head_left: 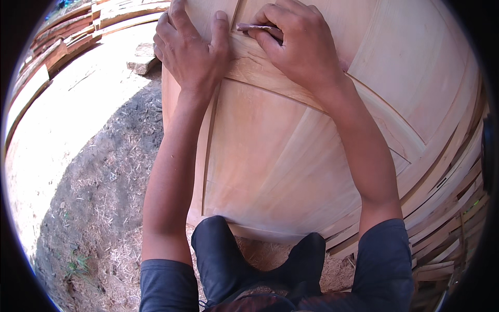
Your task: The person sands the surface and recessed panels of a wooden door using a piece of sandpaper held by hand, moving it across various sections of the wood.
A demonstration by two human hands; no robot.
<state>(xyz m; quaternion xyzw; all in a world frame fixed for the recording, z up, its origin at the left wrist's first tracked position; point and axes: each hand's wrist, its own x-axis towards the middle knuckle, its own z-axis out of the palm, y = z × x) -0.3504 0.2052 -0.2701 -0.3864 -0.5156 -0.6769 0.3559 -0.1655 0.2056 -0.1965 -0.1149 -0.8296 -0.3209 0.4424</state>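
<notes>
— Sandpaper (258,27), see it? Pinched in the right hand (297,44), pressed against the pale wooden door (291,156) near its top.

— And the left hand (191,49)?

— Flat on the door beside it, fingers spread, holding nothing. Door stands over sawdust-strewn ground (99,208).

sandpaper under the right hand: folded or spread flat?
Cannot tell for sure. Only a thin edge of the sandpaper shows past the right hand, whose fingers press it against the wooden door panel.
</notes>
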